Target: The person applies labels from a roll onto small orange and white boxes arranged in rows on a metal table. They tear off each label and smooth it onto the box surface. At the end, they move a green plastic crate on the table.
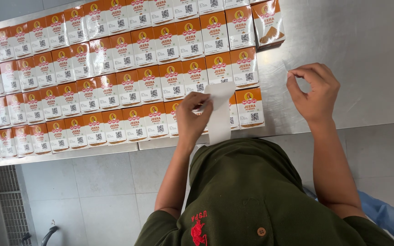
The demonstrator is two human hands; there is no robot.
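Note:
My left hand [191,119] pinches a long white paper strip [220,119] that hangs over the near row of small orange-and-white cartons [151,86]. The cartons lie flat in several tight rows on a steel table [352,41]. One carton at the far right end [268,23] shows a different face with brown powder pictured. My right hand [313,91] hovers over bare steel to the right of the cartons, thumb and forefinger pinched together. Anything between those fingertips is too small to make out.
The table's near edge [69,156] runs across the middle of the view, above a grey tiled floor [101,187]. A metal floor grate [10,205] lies at the bottom left. My green shirt [251,196] fills the bottom centre, with blue cloth [388,214] beside it.

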